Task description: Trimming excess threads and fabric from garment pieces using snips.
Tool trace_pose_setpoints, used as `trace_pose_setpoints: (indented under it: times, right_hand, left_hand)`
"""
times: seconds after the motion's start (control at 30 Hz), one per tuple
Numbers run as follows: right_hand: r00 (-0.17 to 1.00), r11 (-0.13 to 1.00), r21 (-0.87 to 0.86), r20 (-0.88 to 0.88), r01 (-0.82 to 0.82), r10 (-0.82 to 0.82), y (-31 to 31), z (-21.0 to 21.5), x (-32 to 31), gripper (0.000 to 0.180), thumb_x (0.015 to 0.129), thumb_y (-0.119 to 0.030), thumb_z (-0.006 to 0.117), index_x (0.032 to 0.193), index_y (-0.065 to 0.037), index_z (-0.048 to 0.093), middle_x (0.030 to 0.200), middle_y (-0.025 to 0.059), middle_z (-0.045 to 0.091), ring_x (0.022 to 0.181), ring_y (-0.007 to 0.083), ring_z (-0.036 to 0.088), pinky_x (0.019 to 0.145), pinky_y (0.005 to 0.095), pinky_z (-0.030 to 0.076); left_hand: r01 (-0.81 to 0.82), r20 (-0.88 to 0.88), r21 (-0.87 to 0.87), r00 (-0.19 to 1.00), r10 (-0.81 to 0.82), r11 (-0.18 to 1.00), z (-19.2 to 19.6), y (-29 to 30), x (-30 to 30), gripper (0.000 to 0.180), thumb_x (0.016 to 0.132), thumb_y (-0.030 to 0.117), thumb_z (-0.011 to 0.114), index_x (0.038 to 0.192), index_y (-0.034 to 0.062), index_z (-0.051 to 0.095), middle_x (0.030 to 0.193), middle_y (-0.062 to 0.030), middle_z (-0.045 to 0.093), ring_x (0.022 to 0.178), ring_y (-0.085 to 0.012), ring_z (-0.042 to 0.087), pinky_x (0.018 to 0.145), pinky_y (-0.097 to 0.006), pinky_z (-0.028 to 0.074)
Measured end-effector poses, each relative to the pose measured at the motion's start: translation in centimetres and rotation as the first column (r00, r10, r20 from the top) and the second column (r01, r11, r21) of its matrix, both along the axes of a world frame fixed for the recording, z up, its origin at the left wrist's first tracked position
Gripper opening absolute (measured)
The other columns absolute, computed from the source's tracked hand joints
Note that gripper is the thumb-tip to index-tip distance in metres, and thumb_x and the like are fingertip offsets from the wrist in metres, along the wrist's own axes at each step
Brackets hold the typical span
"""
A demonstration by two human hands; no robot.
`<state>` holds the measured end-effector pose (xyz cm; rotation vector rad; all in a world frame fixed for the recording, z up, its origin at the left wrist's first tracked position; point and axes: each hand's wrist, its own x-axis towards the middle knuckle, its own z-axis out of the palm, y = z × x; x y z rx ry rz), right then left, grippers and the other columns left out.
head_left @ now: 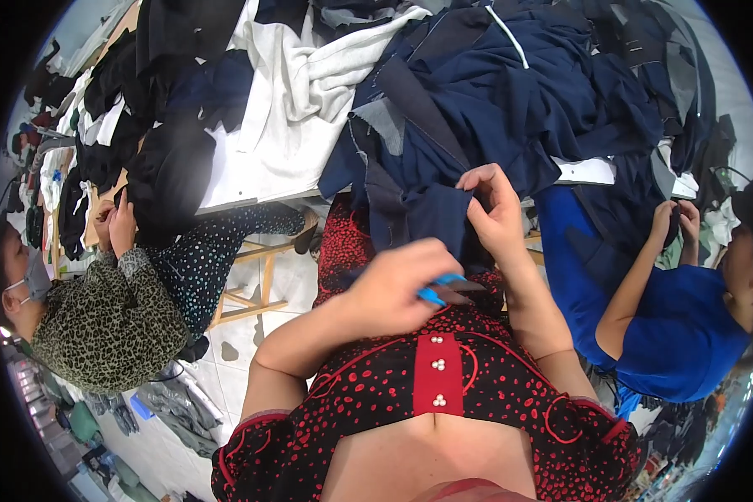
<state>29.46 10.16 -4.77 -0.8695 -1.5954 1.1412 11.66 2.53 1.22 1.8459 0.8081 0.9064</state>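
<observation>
My left hand is closed round a small pair of thread snips with blue handles. Their blades point to the right, low in front of my body, and are somewhat smeared by motion. Higher up and to the right, my right hand pinches the edge of a navy garment between thumb and fingers. This piece hangs from the table edge toward my lap, with seams and pale stitching visible along its darker bands. The snips are apart from the cloth in this view.
Navy cloth is heaped on the white table, with a white cord on top. White fabric and black garments lie to the left. People sit close on both sides, each handling dark cloth. A wooden stool stands at left.
</observation>
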Motion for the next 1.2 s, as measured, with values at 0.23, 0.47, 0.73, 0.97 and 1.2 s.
trace_pose_setpoints:
  times: [0.23,0.47,0.73,0.97,1.2]
  right_hand:
    - [0.829,0.855,-0.438,-0.56,-0.278,-0.018,-0.4,0.7,-0.1,0.012,0.081,-0.003,0.055,0.087,-0.006,0.045,0.087,0.0053,0.053,0.08,0.0097,0.051,0.074,0.0215,0.041]
    - [0.953,0.853,-0.453,-0.266,-0.259,0.148,-0.4,2.3,2.2,0.012,0.07,0.001,0.055,0.081,-0.004,0.055,0.076,-0.0014,0.05,0.071,0.0051,0.045,0.067,0.0179,0.035]
    - [0.889,0.622,-0.638,-0.276,-0.454,0.365,-2.0,2.1,0.9,0.012,0.081,-0.011,0.061,0.087,-0.002,0.059,0.074,-0.0044,0.054,0.069,0.0016,0.047,0.065,0.0165,0.038]
    - [0.927,0.663,-0.655,-0.325,-0.363,0.187,-1.9,0.8,0.9,0.008,0.081,-0.006,0.058,0.088,-0.002,0.056,0.083,-0.0029,0.053,0.079,0.0035,0.048,0.074,0.0175,0.037]
    - [0.926,0.641,-0.678,-0.345,-0.359,0.153,-2.0,1.2,1.0,0.01,0.081,-0.005,0.055,0.091,-0.001,0.056,0.084,-0.0026,0.053,0.081,0.004,0.048,0.075,0.0182,0.037]
  left_hand:
    - [-0.011,-0.12,0.106,0.992,0.024,0.994,-2.4,-0.3,2.9,0.028,0.061,-0.005,0.056,0.088,0.0032,0.054,0.076,-0.01,0.047,0.067,-0.0284,0.052,0.058,-0.035,0.043]
    - [-0.123,0.12,-0.216,0.981,0.151,0.969,-2.0,1.4,-2.4,0.009,0.07,0.002,0.055,0.079,0.0019,0.057,0.073,-0.0042,0.056,0.071,-0.0144,0.056,0.063,-0.025,0.042]
    - [-0.23,0.182,-0.706,0.855,0.486,0.67,-4.3,3.3,-6.2,0.02,0.073,0.005,0.058,0.092,0.0026,0.053,0.074,0.0003,0.049,0.051,-0.0045,0.039,0.045,-0.018,0.03]
    - [-0.624,-0.002,-0.305,0.756,0.655,0.719,-4.9,2.7,-6.6,0.035,0.086,0.018,0.051,0.117,0.0019,0.047,0.089,-0.0026,0.051,0.077,-0.0086,0.046,0.069,-0.021,0.036]
    - [-0.229,0.09,-0.369,0.956,0.28,0.901,-1.5,-1.2,-2.9,0.037,0.085,0.02,0.053,0.116,0.0019,0.046,0.096,-0.0093,0.055,0.088,-0.016,0.054,0.079,-0.028,0.042]
